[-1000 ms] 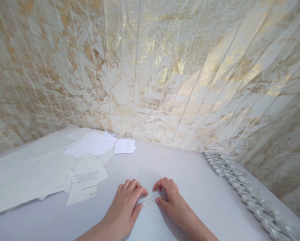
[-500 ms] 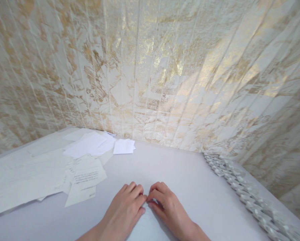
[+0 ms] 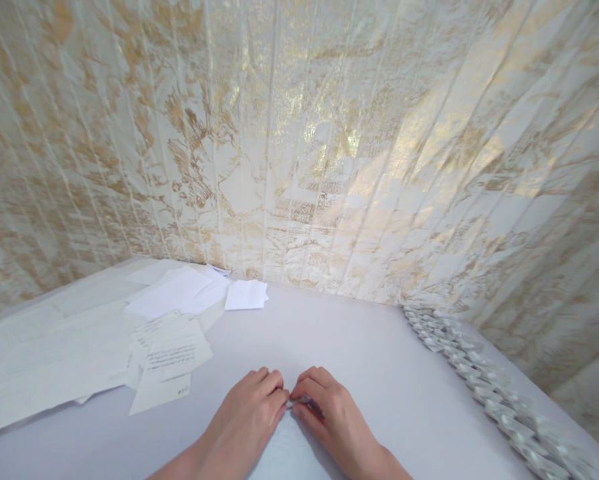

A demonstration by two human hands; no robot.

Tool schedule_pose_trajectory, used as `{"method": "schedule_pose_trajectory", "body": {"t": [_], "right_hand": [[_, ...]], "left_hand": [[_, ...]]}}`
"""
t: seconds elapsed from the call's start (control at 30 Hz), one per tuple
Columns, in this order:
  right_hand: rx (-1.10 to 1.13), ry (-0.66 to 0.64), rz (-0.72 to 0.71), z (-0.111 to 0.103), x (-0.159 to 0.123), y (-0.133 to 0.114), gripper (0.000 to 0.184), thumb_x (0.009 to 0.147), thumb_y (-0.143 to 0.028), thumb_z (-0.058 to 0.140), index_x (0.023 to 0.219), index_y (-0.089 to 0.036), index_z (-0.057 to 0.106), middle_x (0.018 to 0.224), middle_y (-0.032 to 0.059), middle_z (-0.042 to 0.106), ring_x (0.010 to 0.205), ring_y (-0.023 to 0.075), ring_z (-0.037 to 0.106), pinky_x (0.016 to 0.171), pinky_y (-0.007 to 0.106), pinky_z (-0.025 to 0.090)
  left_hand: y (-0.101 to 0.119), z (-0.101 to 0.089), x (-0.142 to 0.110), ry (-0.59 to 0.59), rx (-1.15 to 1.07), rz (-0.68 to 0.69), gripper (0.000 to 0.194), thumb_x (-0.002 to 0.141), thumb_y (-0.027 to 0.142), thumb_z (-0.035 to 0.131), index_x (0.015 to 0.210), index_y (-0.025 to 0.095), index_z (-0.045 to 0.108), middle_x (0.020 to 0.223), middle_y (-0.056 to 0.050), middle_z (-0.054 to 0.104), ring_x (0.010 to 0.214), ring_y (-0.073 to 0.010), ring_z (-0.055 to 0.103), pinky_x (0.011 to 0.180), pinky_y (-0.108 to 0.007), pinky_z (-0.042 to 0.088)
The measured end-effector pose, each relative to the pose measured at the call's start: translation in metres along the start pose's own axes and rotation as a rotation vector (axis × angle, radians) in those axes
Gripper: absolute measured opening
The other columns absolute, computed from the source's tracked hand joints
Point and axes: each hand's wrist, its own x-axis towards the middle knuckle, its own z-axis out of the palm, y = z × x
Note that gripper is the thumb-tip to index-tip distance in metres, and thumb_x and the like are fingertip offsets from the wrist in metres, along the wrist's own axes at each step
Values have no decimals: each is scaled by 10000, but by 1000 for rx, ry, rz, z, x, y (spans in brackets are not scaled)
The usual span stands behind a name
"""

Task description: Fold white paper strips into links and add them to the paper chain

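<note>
Two bare hands at the near edge of view, close together, backs up. Left hand (image 3: 249,417): fingers curled, thumb and forefinger drawn together at the left end of a small folded paper strip (image 3: 297,402). Right hand (image 3: 333,415): thumb and forefinger nearly closed, pinching the strip's right part; other fingers bent. Strip lay between the two sets of fingertips, just above the white tabletop (image 3: 364,340), mostly hidden by them; any lettering on it could not be made out. Left of the hands, well apart, printed slips (image 3: 172,357) overlapped, bearing several dark lines and a short mark near a lower corner, all too blurred to read. Large pale sheets (image 3: 54,353) spread beside them. Along the right, a chain of folded pieces (image 3: 494,403), grey-white. Farther back, whiter sheets (image 3: 169,290) and a small square stack (image 3: 246,295). Behind everything, a pleated drape (image 3: 299,147), gold-brown pattern.
</note>
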Motion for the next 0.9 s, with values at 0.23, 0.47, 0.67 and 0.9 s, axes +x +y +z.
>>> {"method": "schedule_pose_trajectory", "body": {"t": [0.23,0.47,0.67,0.9], "right_hand": [[-23,19,55,0,1,-3,214,808,-14,684,876,-217,688,912,-3,677,867,172,604,799,269,457],[-2,29,84,-1,2,-5,220,799,4,675,849,-210,687,884,1,680,857,179,605,789,272,451],[-32,48,65,0,3,-4,176,874,-48,576,847,-203,656,845,11,667,796,171,609,723,258,450],[136,150,209,-4,4,5,170,985,-268,444,853,-217,539,679,-22,661,568,135,582,565,223,417]], "left_hand": [[-9,1,1,43,-243,-42,209,929,119,541,846,217,707,895,-10,652,864,-191,592,766,-281,429],[-11,-2,5,9,-329,-84,229,913,125,542,820,215,732,869,-17,661,867,-189,616,770,-273,442],[-11,1,3,78,-466,-165,198,890,156,530,937,229,708,929,-24,679,937,-216,611,839,-323,455],[-16,13,7,273,-903,-356,318,865,384,558,1128,205,549,1003,-39,617,719,-165,582,642,-298,480]]}}
